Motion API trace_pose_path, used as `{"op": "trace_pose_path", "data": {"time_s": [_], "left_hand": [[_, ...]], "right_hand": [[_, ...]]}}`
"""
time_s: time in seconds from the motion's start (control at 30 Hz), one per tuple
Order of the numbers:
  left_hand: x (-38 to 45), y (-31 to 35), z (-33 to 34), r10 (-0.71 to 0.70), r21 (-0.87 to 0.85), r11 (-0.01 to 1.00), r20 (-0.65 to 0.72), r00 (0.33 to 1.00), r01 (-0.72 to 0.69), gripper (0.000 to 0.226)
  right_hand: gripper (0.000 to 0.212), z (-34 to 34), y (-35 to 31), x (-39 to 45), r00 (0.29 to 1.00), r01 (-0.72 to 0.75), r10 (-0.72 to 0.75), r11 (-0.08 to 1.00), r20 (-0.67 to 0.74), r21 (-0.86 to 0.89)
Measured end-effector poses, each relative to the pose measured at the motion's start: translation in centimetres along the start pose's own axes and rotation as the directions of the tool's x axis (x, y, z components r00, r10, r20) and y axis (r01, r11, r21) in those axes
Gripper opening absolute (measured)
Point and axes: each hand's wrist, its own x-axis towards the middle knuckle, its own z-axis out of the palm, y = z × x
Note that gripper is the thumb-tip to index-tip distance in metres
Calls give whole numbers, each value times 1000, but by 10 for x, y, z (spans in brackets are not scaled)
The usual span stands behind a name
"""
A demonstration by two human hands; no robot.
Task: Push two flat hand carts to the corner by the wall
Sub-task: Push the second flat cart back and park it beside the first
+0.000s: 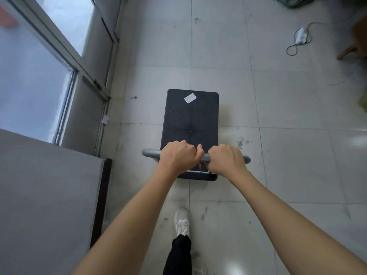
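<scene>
Left hand (177, 155) and right hand (225, 158) wrapped side by side on grey handle (151, 153), centred to steer black flat cart (190, 120) straight along floor (278, 108) beside glass door (39, 76).

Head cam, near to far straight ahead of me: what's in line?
White shoe → left hand and right hand on the grey handle → black cart deck → white label → bare floor tiles.

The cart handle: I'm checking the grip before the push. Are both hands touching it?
Touching. The head view shows the left hand and the right hand each curled over the grey handle bar of the cart, fingers wrapped round it.
</scene>
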Motion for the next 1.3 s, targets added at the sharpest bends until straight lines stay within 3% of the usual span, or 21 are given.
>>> {"op": "trace_pose_path", "data": {"time_s": [0.1,0.3,0.53,1.3], "left_hand": [[46,-15,-9,70,27,997,9,997,-71,67],[126,-36,-26,68,-7,998,-18,998,-68,58],[220,-58,-59,-10,-68,998,-13,1000,9,56],[552,-132,-151,-29,-44,999,44,999,31,50]], "right_hand": [[38,-24,11,40,1000,1,-1,1000,13,11],[37,-62,32,111,1000,-12,11,1000,25,17],[34,-105,61,198,1000,2,-2,1000,-9,26],[29,-259,165,502,1000,0,-1,1000,24,26]]}}
